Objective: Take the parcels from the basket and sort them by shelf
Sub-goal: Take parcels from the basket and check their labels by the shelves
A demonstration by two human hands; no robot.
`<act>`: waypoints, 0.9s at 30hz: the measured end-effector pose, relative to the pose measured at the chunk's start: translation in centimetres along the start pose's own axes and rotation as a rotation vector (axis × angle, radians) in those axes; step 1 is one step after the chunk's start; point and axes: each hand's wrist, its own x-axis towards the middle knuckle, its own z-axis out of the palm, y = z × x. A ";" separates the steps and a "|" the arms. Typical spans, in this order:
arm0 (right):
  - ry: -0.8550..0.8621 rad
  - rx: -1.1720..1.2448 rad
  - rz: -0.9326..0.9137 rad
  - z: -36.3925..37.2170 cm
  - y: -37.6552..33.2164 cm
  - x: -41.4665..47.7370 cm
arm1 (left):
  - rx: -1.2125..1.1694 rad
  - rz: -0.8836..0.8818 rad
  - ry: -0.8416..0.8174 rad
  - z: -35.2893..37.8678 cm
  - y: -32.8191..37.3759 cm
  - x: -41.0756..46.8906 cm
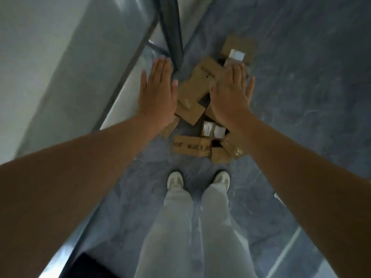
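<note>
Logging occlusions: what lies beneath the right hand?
Below the open right hand a heap of brown cardboard parcels lies on the floor. Whatever sits directly beneath the palm is hidden.

A blue-grey marbled floor (301,97) spreads right of a dark upright post (170,27); left of the post rises a pale grey panel (84,57).

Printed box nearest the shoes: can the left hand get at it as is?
Probably yes. The printed box lies on the floor with its top uncovered, and the left hand is open and empty. Reaching it likely means bending down.
</note>
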 end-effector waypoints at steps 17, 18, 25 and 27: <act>-0.392 0.457 0.658 35.0 10.3 -0.6 | -0.652 -0.983 -0.357 38.1 -10.8 -1.8; -0.409 0.483 0.666 35.2 10.2 -0.2 | -0.705 -1.086 -0.376 38.6 -11.2 -1.2; -0.390 0.727 0.771 31.2 7.9 -0.3 | -0.989 -1.118 -0.350 34.2 -11.3 -2.5; -0.319 0.781 0.723 27.9 6.8 -0.8 | -1.073 -1.103 -0.268 30.8 -10.5 -2.9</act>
